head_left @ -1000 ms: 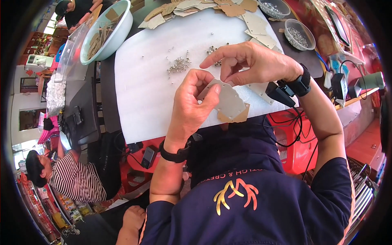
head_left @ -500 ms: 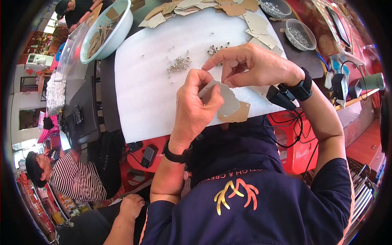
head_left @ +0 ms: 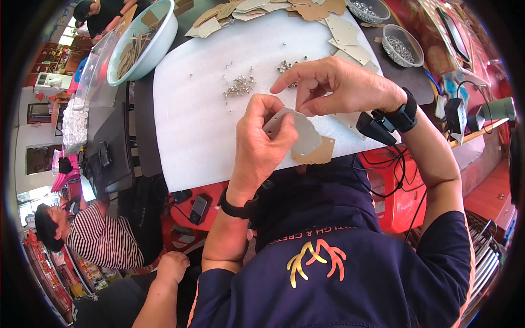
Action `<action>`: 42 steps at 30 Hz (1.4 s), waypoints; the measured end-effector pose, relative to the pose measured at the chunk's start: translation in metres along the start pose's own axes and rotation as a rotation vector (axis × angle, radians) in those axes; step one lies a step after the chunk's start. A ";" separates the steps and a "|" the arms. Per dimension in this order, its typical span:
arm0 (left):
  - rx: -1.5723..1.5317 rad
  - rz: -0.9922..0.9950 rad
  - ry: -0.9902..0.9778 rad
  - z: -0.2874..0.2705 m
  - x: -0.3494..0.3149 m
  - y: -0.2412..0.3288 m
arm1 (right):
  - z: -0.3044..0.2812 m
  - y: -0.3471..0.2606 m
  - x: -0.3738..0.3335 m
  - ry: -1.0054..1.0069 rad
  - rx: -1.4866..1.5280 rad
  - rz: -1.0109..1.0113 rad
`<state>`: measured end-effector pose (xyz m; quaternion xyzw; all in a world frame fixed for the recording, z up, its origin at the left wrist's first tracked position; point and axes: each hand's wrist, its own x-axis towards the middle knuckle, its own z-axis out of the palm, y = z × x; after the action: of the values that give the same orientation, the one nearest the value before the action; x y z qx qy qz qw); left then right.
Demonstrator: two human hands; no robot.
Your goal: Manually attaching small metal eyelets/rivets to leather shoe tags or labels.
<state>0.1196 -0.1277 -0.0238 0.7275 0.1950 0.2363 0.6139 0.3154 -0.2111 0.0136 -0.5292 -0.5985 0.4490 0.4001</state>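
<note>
My left hand grips a grey cardboard piece with small holes along its edge, the thumb lying across its face. Over the upper edge of that piece, my right hand is bent with thumb and middle finger closed together at the card. Its index finger points left, off the card. Whatever sits in that pinch is too small to make out. A brown cardboard piece lies under the held one at the near table edge. Beyond my hands is a heap of small metal rivets, and a second cluster of metal pieces is partly hidden by my right hand.
Cardboard pieces pile along the far side of the white sheet. Two bowls of metal parts, one a clear bowl, stand far right. A pale blue basin holds cardboard. Another person's hand is at lower left.
My hands and the grey cardboard piece stay almost in place, with only a slight shift of the left hand. At lower left, the other person's hand and arm have moved a little left.
</note>
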 end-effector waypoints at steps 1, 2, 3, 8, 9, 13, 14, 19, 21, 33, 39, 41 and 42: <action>-0.017 0.010 0.008 0.000 0.000 0.000 | 0.001 0.000 0.000 0.018 0.001 -0.019; -0.034 0.020 0.017 0.000 0.000 0.001 | 0.001 0.000 0.000 0.018 0.001 -0.019; -0.034 0.020 0.016 0.000 0.000 0.001 | 0.001 0.000 -0.001 0.035 -0.114 -0.077; 0.015 0.048 0.051 0.003 -0.001 -0.002 | 0.006 -0.001 -0.001 0.106 -0.288 -0.206; 0.016 0.048 0.053 0.003 -0.001 -0.002 | 0.006 -0.001 -0.001 0.112 -0.300 -0.203; 0.136 0.108 0.121 0.006 -0.002 -0.003 | 0.005 -0.002 -0.003 0.129 -0.310 -0.209; 0.160 0.133 0.153 0.006 -0.001 -0.005 | 0.006 -0.002 -0.003 0.127 -0.310 -0.209; 0.150 0.184 0.228 0.006 0.003 -0.005 | 0.007 -0.003 -0.003 0.129 -0.211 -0.096; 0.132 0.186 0.223 0.006 0.003 -0.006 | 0.007 -0.001 -0.003 0.123 -0.148 -0.080; -0.137 0.120 0.046 -0.002 0.001 -0.009 | -0.004 0.004 -0.007 0.021 0.327 0.151; -0.156 0.077 0.005 -0.002 0.000 -0.007 | -0.002 0.010 -0.008 0.043 0.504 0.233; -0.194 0.032 -0.011 -0.003 0.001 -0.008 | -0.004 0.011 -0.007 0.040 0.499 0.217; -0.195 0.032 -0.012 -0.003 0.001 -0.007 | -0.005 0.011 -0.006 0.060 0.461 0.186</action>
<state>0.1189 -0.1235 -0.0302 0.6687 0.1558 0.2597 0.6791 0.3236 -0.2162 0.0041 -0.4899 -0.4167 0.5927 0.4849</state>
